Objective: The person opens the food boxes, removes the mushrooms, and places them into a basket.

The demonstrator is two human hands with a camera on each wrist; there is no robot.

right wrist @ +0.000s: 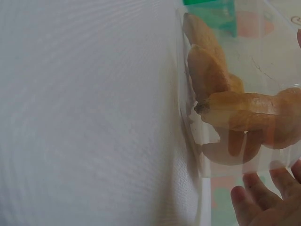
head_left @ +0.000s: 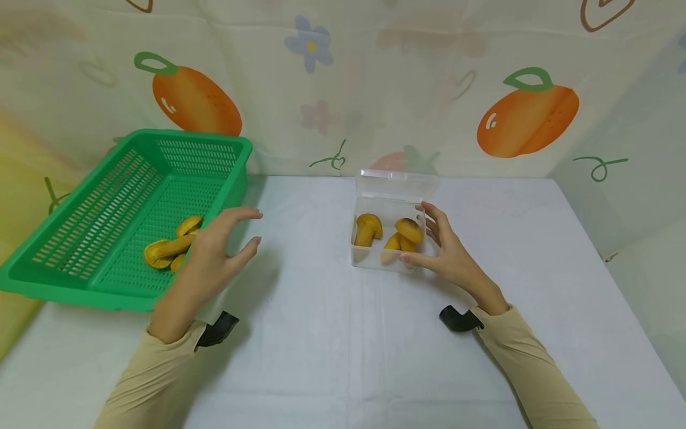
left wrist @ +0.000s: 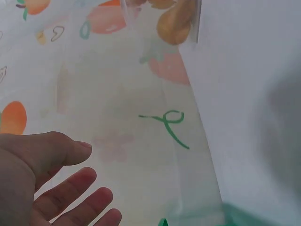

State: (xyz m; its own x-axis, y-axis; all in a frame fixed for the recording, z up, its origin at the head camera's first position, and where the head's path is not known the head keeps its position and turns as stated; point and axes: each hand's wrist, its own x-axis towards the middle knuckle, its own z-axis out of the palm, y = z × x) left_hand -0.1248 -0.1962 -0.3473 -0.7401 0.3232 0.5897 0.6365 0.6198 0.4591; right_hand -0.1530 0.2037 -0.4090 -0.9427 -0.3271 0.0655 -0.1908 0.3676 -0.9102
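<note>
Currently my right hand [head_left: 447,250] is sitting at the right centre of the head frame, thumb and fingers curling round the right wall of the clear plastic box [head_left: 375,257], so that grip is clamping on the box. Box is standing on the white desk [head_left: 332,357] at mid-frame, hinged lid [head_left: 395,183] standing open at the back. Three yellow-brown mushrooms [head_left: 368,229] are lying inside it: one at the left, two touching each other at the right, just beside my fingers. Right wrist view is showing the mushrooms [right wrist: 221,99] pressed against the clear wall, my fingertips [right wrist: 256,193] at the lower right of that frame.

My left hand [head_left: 214,250] is hovering at left centre, fingers spread apart and relaxed, gripping nothing, just over the near right corner of the green basket [head_left: 80,238]. Left wrist view is confirming it: fingers [left wrist: 70,188] straight, palm bare. More mushrooms [head_left: 167,249] are lying in the basket at its right end, just beside that hand. Basket is sitting at the left edge of the desk, well apart from the box.
</note>
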